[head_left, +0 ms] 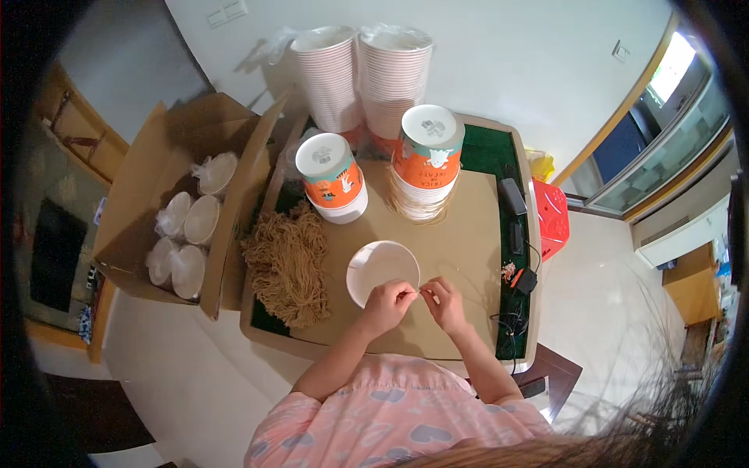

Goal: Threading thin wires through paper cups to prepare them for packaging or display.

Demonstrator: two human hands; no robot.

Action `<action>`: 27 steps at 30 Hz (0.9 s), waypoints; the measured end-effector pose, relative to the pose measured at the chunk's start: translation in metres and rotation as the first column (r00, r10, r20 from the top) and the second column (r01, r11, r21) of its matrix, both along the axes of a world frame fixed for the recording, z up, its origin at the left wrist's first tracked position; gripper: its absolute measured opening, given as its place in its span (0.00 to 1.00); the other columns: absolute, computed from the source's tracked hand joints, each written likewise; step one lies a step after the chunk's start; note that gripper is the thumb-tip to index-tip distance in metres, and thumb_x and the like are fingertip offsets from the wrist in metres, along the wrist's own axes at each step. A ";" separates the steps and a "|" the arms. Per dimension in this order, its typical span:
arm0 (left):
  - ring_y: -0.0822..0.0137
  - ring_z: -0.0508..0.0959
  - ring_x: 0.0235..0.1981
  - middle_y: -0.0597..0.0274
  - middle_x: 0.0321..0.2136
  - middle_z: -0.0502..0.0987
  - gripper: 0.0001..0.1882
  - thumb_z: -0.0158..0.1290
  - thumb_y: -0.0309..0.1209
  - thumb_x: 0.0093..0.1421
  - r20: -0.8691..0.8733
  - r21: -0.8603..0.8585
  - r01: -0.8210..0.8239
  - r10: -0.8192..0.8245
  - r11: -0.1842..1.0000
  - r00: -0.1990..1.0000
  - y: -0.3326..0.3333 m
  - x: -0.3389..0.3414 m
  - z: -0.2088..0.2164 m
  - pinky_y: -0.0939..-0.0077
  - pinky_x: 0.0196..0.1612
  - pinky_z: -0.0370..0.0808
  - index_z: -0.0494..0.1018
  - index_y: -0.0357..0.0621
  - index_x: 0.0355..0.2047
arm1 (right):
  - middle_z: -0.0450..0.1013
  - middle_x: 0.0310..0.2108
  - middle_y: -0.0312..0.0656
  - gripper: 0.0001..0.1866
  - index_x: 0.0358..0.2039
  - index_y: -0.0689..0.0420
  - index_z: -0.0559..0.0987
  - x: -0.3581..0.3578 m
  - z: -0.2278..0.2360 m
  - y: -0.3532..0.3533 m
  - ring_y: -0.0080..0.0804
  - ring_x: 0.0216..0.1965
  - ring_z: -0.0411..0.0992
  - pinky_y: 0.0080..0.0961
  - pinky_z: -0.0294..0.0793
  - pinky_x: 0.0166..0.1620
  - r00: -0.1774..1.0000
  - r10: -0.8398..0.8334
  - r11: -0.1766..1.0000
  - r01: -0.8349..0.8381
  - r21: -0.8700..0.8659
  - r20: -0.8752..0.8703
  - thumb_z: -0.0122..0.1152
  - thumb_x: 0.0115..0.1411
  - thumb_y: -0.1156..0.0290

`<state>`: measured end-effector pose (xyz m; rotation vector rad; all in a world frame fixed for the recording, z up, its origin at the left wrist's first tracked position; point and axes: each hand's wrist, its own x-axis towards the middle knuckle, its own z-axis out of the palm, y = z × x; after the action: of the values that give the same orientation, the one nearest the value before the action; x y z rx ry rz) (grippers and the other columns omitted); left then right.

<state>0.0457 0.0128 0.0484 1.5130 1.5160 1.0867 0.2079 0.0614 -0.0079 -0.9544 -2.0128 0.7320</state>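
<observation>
My left hand [388, 305] is closed in a pinch at the near right rim of a white paper bucket [370, 265], whose open mouth faces up. Close beside it, my right hand [444, 305] pinches too, its fingertips almost meeting those of the left. Whatever lies between the fingertips is too small to make out. A heap of tan cord [287, 265] lies left of the bucket. Beyond stand an upturned orange and teal bucket [335, 187] and an upturned stack of such buckets [427, 160], with loops of thin cord [417, 204] around the stack's lower part.
Two tall stacks of nested buckets [331, 82] in clear plastic stand against the wall. An open cardboard box [129, 234] at the left holds several wrapped stacks. Black adapters and cables [515, 234] line the table's right edge, beside a red stool [551, 218].
</observation>
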 end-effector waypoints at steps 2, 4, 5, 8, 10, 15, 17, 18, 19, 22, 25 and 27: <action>0.64 0.71 0.19 0.56 0.19 0.72 0.06 0.53 0.28 0.51 0.025 0.023 0.011 -0.011 1.000 1.000 -0.002 0.003 0.008 0.74 0.24 0.68 0.71 0.36 0.24 | 0.71 0.27 0.43 0.04 0.26 0.58 0.74 0.005 -0.009 0.001 0.38 0.27 0.71 0.30 0.70 0.27 0.999 -0.032 0.999 0.032 -0.006 -0.003 0.59 0.48 0.79; 0.69 0.70 0.18 0.57 0.19 0.72 0.06 0.52 0.27 0.52 0.086 0.007 0.052 -0.053 0.999 0.995 -0.007 0.004 0.012 0.76 0.23 0.67 0.71 0.36 0.24 | 0.70 0.27 0.43 0.05 0.27 0.59 0.74 0.009 -0.012 0.002 0.40 0.27 0.70 0.31 0.70 0.29 0.999 -0.029 0.999 0.028 -0.021 -0.026 0.58 0.48 0.80; 0.69 0.70 0.18 0.57 0.19 0.72 0.06 0.52 0.27 0.52 0.087 0.009 0.050 -0.051 0.999 0.995 -0.007 0.005 0.013 0.76 0.23 0.67 0.71 0.36 0.24 | 0.70 0.27 0.43 0.05 0.27 0.59 0.74 0.010 -0.012 0.003 0.40 0.27 0.70 0.31 0.70 0.29 0.999 -0.027 0.999 0.027 -0.019 -0.024 0.58 0.48 0.80; 0.77 0.70 0.20 0.63 0.19 0.73 0.05 0.53 0.26 0.53 0.113 -0.071 0.077 -0.069 0.995 0.991 -0.005 0.009 0.019 0.81 0.25 0.67 0.72 0.36 0.25 | 0.70 0.27 0.43 0.05 0.27 0.59 0.74 0.016 -0.010 0.006 0.41 0.29 0.70 0.30 0.70 0.30 0.999 -0.038 0.996 0.037 -0.086 -0.011 0.58 0.48 0.80; 0.78 0.70 0.21 0.64 0.20 0.73 0.04 0.53 0.25 0.53 0.109 -0.011 0.033 -0.032 0.999 0.994 -0.005 0.010 0.022 0.81 0.26 0.68 0.72 0.36 0.26 | 0.71 0.28 0.44 0.05 0.28 0.59 0.74 0.024 -0.016 0.006 0.43 0.30 0.70 0.30 0.70 0.32 0.995 -0.101 0.978 0.104 -0.183 0.027 0.57 0.48 0.80; 0.77 0.71 0.22 0.63 0.23 0.73 0.03 0.52 0.24 0.53 0.119 0.077 0.084 -0.093 0.993 0.989 0.001 0.001 0.025 0.82 0.26 0.68 0.72 0.38 0.28 | 0.71 0.28 0.45 0.06 0.30 0.60 0.74 0.005 0.043 -0.002 0.42 0.31 0.70 0.29 0.70 0.33 1.000 0.001 1.000 -0.001 0.017 0.000 0.58 0.49 0.78; 0.76 0.71 0.22 0.63 0.24 0.73 0.03 0.52 0.24 0.53 0.133 0.117 0.105 -0.120 0.988 0.984 0.006 -0.001 0.021 0.82 0.26 0.68 0.72 0.38 0.29 | 0.71 0.24 0.42 0.06 0.32 0.61 0.75 0.007 0.041 -0.001 0.35 0.28 0.71 0.24 0.70 0.31 0.988 0.157 0.975 -0.156 -0.156 -0.005 0.58 0.51 0.76; 0.75 0.71 0.22 0.62 0.23 0.72 0.03 0.52 0.24 0.53 0.114 0.095 0.048 -0.059 0.994 0.992 0.007 -0.006 0.017 0.81 0.26 0.68 0.72 0.38 0.28 | 0.71 0.24 0.42 0.06 0.32 0.61 0.75 0.008 0.038 0.003 0.35 0.28 0.71 0.24 0.70 0.31 0.988 0.157 0.976 -0.156 -0.155 -0.003 0.58 0.51 0.76; 0.73 0.70 0.21 0.62 0.23 0.72 0.02 0.52 0.24 0.52 0.093 0.075 -0.007 0.000 0.997 0.996 0.008 -0.011 0.013 0.80 0.26 0.68 0.71 0.37 0.27 | 0.71 0.23 0.41 0.06 0.32 0.61 0.75 0.010 0.036 0.010 0.31 0.26 0.70 0.22 0.70 0.29 0.987 0.098 0.899 -0.144 -0.415 -0.131 0.57 0.52 0.75; 0.63 0.76 0.24 0.57 0.23 0.74 0.02 0.50 0.25 0.52 -0.213 0.156 -0.151 0.182 0.976 0.960 0.011 -0.044 -0.046 0.73 0.26 0.71 0.70 0.42 0.28 | 0.71 0.23 0.39 0.06 0.32 0.62 0.75 0.012 0.021 0.027 0.22 0.21 0.69 0.17 0.67 0.25 0.977 0.034 0.797 -0.154 -0.584 -0.211 0.55 0.55 0.74; 0.62 0.77 0.25 0.57 0.23 0.74 0.02 0.50 0.26 0.52 -0.266 0.064 -0.253 0.261 0.965 0.928 0.010 -0.059 -0.083 0.71 0.27 0.72 0.70 0.42 0.28 | 0.71 0.21 0.40 0.04 0.29 0.61 0.76 0.010 0.013 0.038 0.20 0.21 0.68 0.16 0.67 0.24 0.998 -0.044 0.898 0.057 -0.436 0.040 0.56 0.54 0.75; 0.61 0.77 0.25 0.56 0.22 0.75 0.03 0.50 0.26 0.52 -0.157 -0.072 -0.274 0.260 0.959 0.953 0.012 -0.063 -0.096 0.70 0.28 0.72 0.70 0.41 0.27 | 0.70 0.18 0.41 0.05 0.28 0.61 0.75 0.012 -0.003 0.041 0.19 0.19 0.68 0.18 0.66 0.22 0.993 -0.063 0.937 0.094 -0.336 0.102 0.56 0.54 0.73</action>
<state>-0.0173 0.0252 -0.0472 1.3752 1.8900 1.0568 0.2197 0.1028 -0.0111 -1.2795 -1.9462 1.0323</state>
